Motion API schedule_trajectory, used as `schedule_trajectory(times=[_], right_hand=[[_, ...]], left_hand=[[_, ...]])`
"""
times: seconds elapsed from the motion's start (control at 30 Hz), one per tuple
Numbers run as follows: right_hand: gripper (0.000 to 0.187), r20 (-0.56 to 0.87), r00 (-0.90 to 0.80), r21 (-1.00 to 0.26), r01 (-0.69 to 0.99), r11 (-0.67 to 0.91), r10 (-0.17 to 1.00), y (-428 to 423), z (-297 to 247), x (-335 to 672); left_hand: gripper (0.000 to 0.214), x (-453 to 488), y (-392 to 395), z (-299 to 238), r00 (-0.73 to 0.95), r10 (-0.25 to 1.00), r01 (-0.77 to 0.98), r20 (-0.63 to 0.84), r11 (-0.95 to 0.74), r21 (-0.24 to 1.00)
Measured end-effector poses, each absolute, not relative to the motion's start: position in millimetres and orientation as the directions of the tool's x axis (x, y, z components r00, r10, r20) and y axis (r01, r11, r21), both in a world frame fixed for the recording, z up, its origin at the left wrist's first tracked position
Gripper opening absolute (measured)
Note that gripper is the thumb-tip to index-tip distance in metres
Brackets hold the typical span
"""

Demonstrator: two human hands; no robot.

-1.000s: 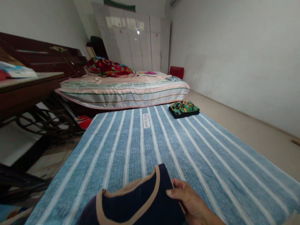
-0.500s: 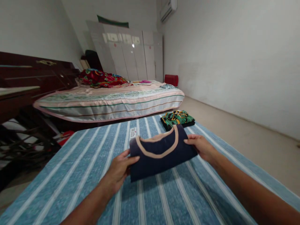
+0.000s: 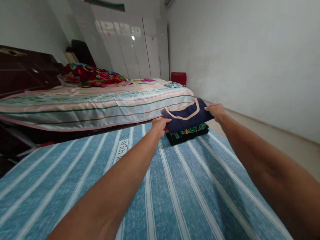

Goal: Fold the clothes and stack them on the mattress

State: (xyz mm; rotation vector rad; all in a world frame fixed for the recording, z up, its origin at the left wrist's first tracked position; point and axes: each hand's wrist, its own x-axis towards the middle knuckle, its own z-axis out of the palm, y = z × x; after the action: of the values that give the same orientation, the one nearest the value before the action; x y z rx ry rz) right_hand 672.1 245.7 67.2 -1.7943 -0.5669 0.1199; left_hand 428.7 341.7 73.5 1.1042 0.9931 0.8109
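Note:
A folded navy T-shirt (image 3: pixel 186 119) with a beige neckband is stretched between my two hands. My left hand (image 3: pixel 161 126) pinches its left edge, thumb on top. At the right edge, my right hand (image 3: pixel 215 110) grips the cloth between thumb and fingers. Just beneath the shirt lies a folded stack of clothes (image 3: pixel 188 134), green-and-orange patterned on top and black below. The shirt hides most of the stack's top, and whether the two touch I cannot tell. The stack rests near the far end of the bed with the blue striped sheet (image 3: pixel 140 186).
Beyond stands a second bed (image 3: pixel 100 111) with a pale striped cover and a crumpled red floral blanket (image 3: pixel 92 76). A red box-like object (image 3: pixel 178 78) is behind it, near the white wardrobe (image 3: pixel 130 46). A bare wall (image 3: pixel 240 60) runs along the right.
Both hands have carried the navy T-shirt forward and to the right, from in front of the folded clothes to above them. The view has also shifted, and my arms now reach out further.

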Motion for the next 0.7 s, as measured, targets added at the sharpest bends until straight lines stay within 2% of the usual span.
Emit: schedule_trajectory(times=[0.07,0.17,0.33,0.43,0.6,0.7], right_hand=[[0.009,0.174,0.898,-0.892,0.317,-0.322,0.403,250.0,38.2,675.0],[0.016,0.156,0.901,-0.832,0.34,-0.438,0.404,248.7,7.7,672.2],[0.03,0.26,0.884,-0.713,0.446,-0.54,0.388,240.0,18.7,662.9],[0.035,0.35,0.837,-0.637,0.541,-0.549,0.42,237.2,37.9,646.1],[0.033,0.506,0.595,-0.351,0.803,-0.481,0.624,230.8,50.0,601.8],[0.031,0.547,0.511,-0.294,0.859,-0.42,0.663,216.2,47.8,575.1]], left_hand=[[0.02,434.6,343.7,57.0,0.338,0.889,0.01,-0.308,0.324,0.946],[0.014,433.0,342.7,39.8,0.346,0.868,0.041,-0.356,0.365,0.93],[0.005,422.3,336.8,39.2,0.393,0.844,0.053,-0.365,0.375,0.925],[0.006,415.8,332.0,43.2,0.399,0.846,0.071,-0.355,0.357,0.931],[0.007,388.4,313.7,46.3,0.418,0.845,0.137,-0.333,0.304,0.943],[0.007,350.6,290.3,45.8,0.434,0.831,0.177,-0.347,0.299,0.938]])
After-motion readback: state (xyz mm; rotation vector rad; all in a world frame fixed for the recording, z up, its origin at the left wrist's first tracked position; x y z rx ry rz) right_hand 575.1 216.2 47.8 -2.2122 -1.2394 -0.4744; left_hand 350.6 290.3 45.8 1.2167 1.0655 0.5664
